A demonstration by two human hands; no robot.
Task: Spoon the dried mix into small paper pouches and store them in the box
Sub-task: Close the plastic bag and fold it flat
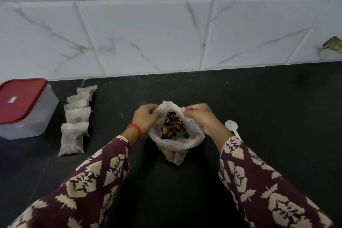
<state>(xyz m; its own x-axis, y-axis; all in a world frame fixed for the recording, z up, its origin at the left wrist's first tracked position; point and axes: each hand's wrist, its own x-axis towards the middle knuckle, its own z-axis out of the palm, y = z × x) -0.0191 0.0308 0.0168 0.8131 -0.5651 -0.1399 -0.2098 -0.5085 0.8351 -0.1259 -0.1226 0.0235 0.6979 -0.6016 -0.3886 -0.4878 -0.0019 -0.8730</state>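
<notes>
both hands hold the pouch mouth open over the dark worktop

patterned sleeves (96, 181) fill the near edge of the view, and from them the two hands meet at the middle of the worktop (259, 109). left hand (145, 119), with a red-orange bangle (136, 131) at the wrist, pinches the left rim of an open pouch (175, 140); right hand (199, 118) pinches the right rim, fingers curled into the thin material. pulled apart like this, the mouth gapes wide, likely to check or settle the fill, or as a start to closing it; which of these i cannot tell.

inside lies the dried mix (173, 126), dark pieces among orange-brown ones, heaped toward the far side of the opening. the pouch is whitish, translucent and soft, its lower corner sagging toward the near edge with more brownish mix showing through.

just right of the right wrist a white spoon (232, 128) rests on the worktop, bowl toward the wall, set down so both hands are free.

toward the left edge a row of filled pouches (76, 118) lies overlapping, running from the tiled wall (148, 33) toward the near edge. beside them, at the far left, stands the box (27, 109), translucent with its red lid on, so storing looks not yet begun.
</notes>
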